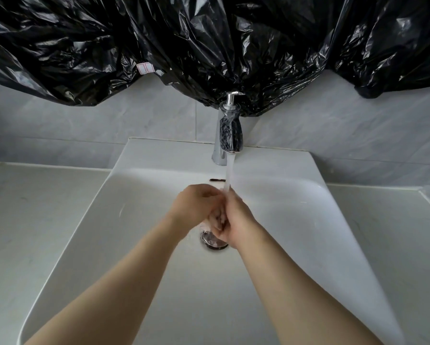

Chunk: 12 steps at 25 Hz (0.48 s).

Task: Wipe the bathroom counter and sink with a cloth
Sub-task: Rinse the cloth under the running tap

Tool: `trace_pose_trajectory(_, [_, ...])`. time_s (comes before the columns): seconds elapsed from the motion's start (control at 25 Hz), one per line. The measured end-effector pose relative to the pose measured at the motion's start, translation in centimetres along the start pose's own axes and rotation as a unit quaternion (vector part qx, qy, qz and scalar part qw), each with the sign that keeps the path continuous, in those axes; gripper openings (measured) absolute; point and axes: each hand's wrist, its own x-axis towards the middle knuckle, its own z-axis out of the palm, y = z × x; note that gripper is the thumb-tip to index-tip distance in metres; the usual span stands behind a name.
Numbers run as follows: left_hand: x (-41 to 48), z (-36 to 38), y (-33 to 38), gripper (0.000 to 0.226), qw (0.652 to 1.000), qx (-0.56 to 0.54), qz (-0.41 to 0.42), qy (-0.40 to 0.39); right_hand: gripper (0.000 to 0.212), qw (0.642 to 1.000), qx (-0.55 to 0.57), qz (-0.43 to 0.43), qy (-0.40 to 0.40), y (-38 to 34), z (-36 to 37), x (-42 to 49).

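Note:
My left hand (pixel 199 202) and my right hand (pixel 236 220) are pressed together over the middle of the white sink (pixel 296 220), right under the water stream (pixel 229 173) from the chrome faucet (pixel 227 135). The fingers of both hands are curled into each other and water runs over them. No cloth shows in or near either hand. The chrome drain (pixel 210 241) lies just below the hands, partly hidden by them. The pale counter (pixel 34 220) runs along both sides of the sink.
Black plastic sheeting (pixel 209 46) hangs across the wall above and drapes behind the faucet top. Grey wall tiles (pixel 333 135) stand behind the sink. A dark overflow slot (pixel 216 180) sits on the basin's back wall.

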Motion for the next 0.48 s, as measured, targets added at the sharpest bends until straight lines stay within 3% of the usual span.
trace_pose_trajectory(0.08, [0.1, -2.2, -1.0, 0.023, 1.0, 0.008, -0.021, 0.006, 0.041, 0.998, -0.001, 0.054, -0.011, 0.4, -0.1, 0.3])
trace_pose_trajectory(0.16, [0.8, -4.3, -2.8, 0.027, 0.992, 0.004, -0.062, 0.108, 0.033, 0.996, -0.044, 0.066, -0.046, 1.2, 0.7, 0.2])
trace_pose_trajectory(0.24, [1.0, -5.4, -4.6, 0.033, 0.976, 0.008, -0.107, 0.192, 0.008, 0.989, -0.114, 0.026, -0.088, 2.5, 2.5, 0.1])
trace_pose_trajectory(0.28, [0.9, -5.7, -5.2, 0.035, 0.97, 0.007, -0.122, 0.212, 0.009, 0.979, -0.177, -0.007, -0.096, 3.3, 3.4, 0.2])
trace_pose_trajectory(0.4, [0.5, -6.0, -6.3, 0.04, 0.961, -0.003, -0.141, 0.239, 0.012, 0.897, -0.414, -0.121, -0.096, 5.4, 5.4, 0.9])
trace_pose_trajectory(0.48, [0.5, -6.0, -6.7, 0.041, 0.959, -0.007, -0.153, 0.237, 0.023, 0.862, -0.483, -0.147, -0.042, 5.1, 5.4, 1.6])
